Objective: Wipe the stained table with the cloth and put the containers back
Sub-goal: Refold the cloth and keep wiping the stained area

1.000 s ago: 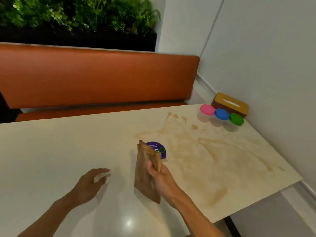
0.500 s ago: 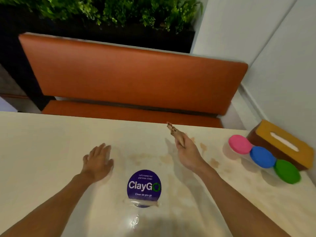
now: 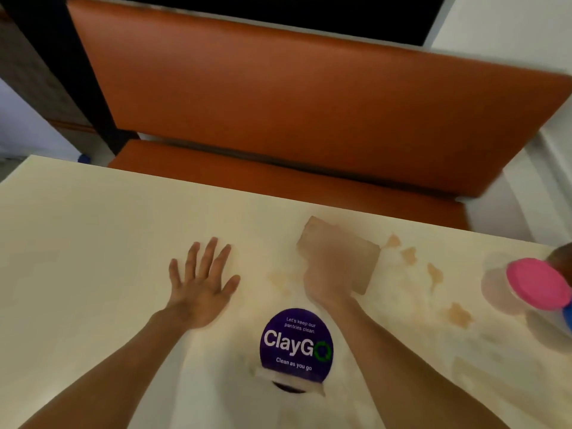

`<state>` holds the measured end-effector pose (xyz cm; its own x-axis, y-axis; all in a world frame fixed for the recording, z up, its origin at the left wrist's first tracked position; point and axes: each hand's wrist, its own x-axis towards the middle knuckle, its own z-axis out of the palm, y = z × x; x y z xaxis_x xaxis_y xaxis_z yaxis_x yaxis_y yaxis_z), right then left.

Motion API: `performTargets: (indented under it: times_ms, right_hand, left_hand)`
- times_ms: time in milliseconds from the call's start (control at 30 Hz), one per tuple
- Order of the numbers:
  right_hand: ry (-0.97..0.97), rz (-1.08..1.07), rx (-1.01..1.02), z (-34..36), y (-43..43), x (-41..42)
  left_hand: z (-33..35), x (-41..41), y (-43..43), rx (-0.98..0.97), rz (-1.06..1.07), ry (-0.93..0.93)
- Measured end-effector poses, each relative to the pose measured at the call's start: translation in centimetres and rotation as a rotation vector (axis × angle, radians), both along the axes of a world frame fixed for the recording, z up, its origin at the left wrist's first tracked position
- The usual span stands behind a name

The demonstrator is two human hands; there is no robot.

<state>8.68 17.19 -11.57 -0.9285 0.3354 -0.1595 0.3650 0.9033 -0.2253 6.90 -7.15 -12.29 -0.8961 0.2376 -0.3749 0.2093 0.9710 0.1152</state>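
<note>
A brown cloth [image 3: 360, 261] lies flat on the cream table [image 3: 93, 230], pressed down under my right hand [image 3: 328, 267], which is blurred by motion. Tan stains [image 3: 433, 272] spot the table to the right of the cloth and in front of it. My left hand [image 3: 201, 280] rests flat on the table left of the cloth, fingers spread, holding nothing. A clear container with a pink lid [image 3: 537, 283] stands at the right edge of view, with a sliver of a blue lid [image 3: 568, 317] just behind it.
A round purple "ClayGo" sticker [image 3: 295, 345] sits on the table between my forearms. An orange padded bench [image 3: 309, 97] runs along the far side of the table. A white wall [image 3: 510, 20] closes off the right side.
My right hand has laid the cloth from upright down flat onto the table. The view has tilted further down and left, so the green lid and the tissue box have left the frame.
</note>
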Motion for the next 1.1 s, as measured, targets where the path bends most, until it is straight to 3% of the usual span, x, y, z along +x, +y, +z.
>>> performTargets:
  times_ms: [333, 433, 567, 667, 767, 867, 1000, 1033, 1100]
  right_hand:
    - [0.039, 0.111, -0.168, 0.1, -10.0, 3.5]
    - [0.037, 0.149, -0.226, 0.4, -12.6, 4.3]
    - [-0.105, 0.137, -0.426, 2.0, -14.6, 5.1]
    - [-0.099, -0.032, -0.705, 4.3, -14.1, 3.5]
    - [-0.060, -0.130, -0.915, 7.1, -14.2, 1.6]
    - [-0.183, -0.053, -1.221, 9.9, -16.2, 0.4]
    - [-0.218, -0.026, -1.474, 11.9, -14.5, -1.1]
    - [-0.197, -0.040, -1.468, 12.2, -13.3, -1.4]
    - [-0.091, -0.002, -1.183, 11.8, -10.1, -1.7]
  left_hand:
    - [-0.4, -0.1, -0.4, 0.064, -0.046, -0.029]
    - [-0.4, -0.3, -1.1, 0.172, -0.055, -0.057]
    - [0.7, 0.1, -3.5, 0.676, 0.105, -0.180]
    - [3.3, 1.3, -4.9, 1.126, 0.453, -0.286]
    - [6.1, 2.6, -4.2, 1.344, 0.485, -0.491]
    - [8.5, 2.7, -2.1, 1.282, 0.311, -0.508]
    - [10.2, -0.1, -1.3, 1.248, 0.480, -0.279]
    - [10.5, -1.2, -1.6, 1.232, 0.557, -0.241]
    - [10.5, -3.9, -2.4, 1.127, 0.632, -0.147]
